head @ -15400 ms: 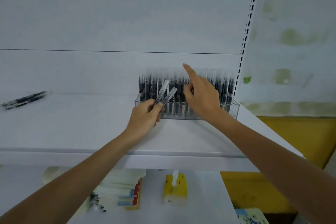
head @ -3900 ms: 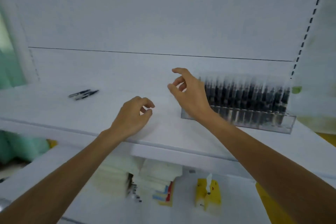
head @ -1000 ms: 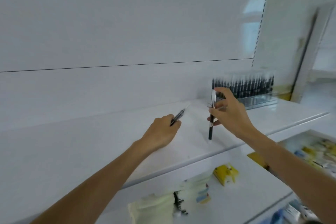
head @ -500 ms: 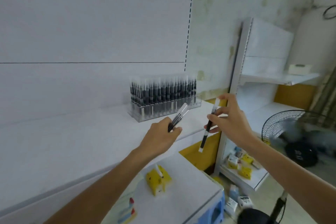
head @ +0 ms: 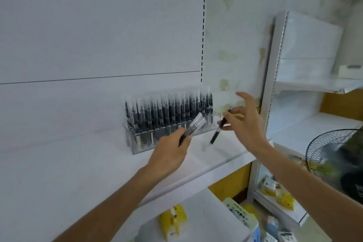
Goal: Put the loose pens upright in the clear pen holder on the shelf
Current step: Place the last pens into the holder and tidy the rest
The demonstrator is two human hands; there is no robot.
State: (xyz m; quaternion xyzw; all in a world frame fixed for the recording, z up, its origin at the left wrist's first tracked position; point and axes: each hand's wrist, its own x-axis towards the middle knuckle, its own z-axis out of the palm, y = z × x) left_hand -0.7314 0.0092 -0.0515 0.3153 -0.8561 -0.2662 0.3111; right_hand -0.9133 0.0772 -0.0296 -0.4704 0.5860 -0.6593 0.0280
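White shelf (head: 78, 163) w/ holder (head: 137, 148), nearly full. L hand (head: 169, 153) fisted round pens (head: 194, 125); R hand (head: 247, 125) pinches one pen (head: 216, 133), other fingers spread. Prob light, stiff, slick: grip mid-barrel.

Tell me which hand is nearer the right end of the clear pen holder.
Right. The right hand, pinching a single pen, is just past the right end of the clear pen holder; the left hand, gripping a bundle of pens, is before its front wall, further left.
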